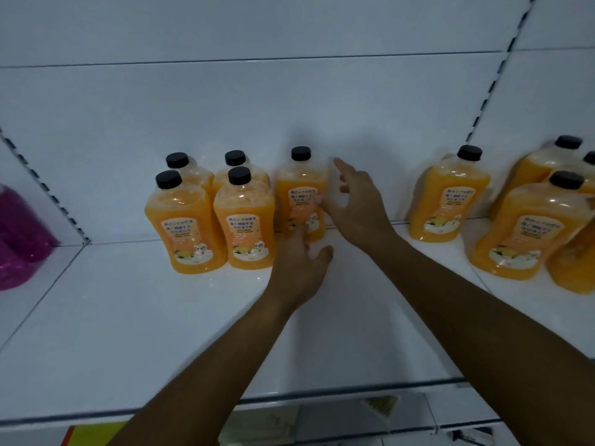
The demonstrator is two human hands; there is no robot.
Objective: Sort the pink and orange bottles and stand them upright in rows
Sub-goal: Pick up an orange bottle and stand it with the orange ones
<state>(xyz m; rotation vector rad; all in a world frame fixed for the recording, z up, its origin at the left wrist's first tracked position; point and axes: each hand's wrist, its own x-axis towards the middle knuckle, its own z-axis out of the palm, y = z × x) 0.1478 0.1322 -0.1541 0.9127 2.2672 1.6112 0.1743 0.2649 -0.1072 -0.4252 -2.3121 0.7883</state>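
Several orange bottles with black caps stand upright on a white shelf (128, 333). A group of them (212, 217) stands in two rows at the left of centre. One more orange bottle (297, 194) stands at the back beside that group. My left hand (299, 268) is at its base with fingers spread, touching its lower front. My right hand (357, 204) is open just to its right, fingers spread close to its side. Another orange bottle (447, 201) stands alone further right. Pink bottles (19, 236) show at the far left edge.
More orange bottles (531, 230) crowd the adjoining shelf at the right. Slotted uprights (495, 78) run up the white back wall on either side. The shelf's front edge (225, 405) crosses below my forearms, with yellow packaging (93, 434) beneath.
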